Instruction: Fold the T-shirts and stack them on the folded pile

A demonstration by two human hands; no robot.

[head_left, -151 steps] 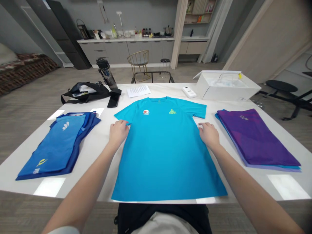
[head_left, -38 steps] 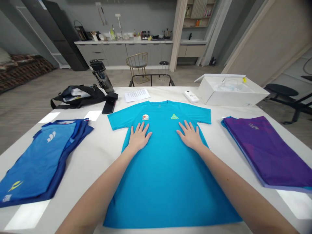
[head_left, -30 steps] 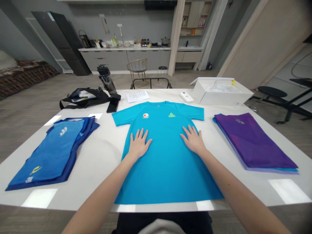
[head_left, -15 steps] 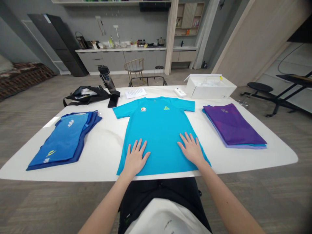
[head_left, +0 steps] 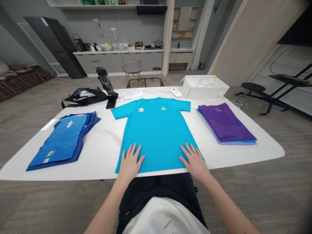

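Observation:
A turquoise T-shirt [head_left: 158,130] lies spread flat, front side up, its collar toward the far side and its hem along the near table edge. My left hand [head_left: 130,162] rests palm down on its lower left corner, fingers apart. On the lower right part, my right hand [head_left: 195,161] lies flat as well, fingers spread. Folded blue shirts [head_left: 60,138] are stacked to the left. To the right sits another folded stack with a purple shirt [head_left: 226,123] on top and lighter blue and lilac cloth beneath.
The white table [head_left: 102,146] holds a black bag [head_left: 85,97], a dark bottle [head_left: 105,80], a phone [head_left: 111,102], a paper sheet [head_left: 133,94], a small white device [head_left: 176,93] and an open white box [head_left: 204,87] along its far side. A chair back [head_left: 145,80] stands beyond.
Both hands have slid down the shirt toward the hem, staying flat on the cloth. The camera view has shifted slightly. The shirt and the stacks look unmoved on the table.

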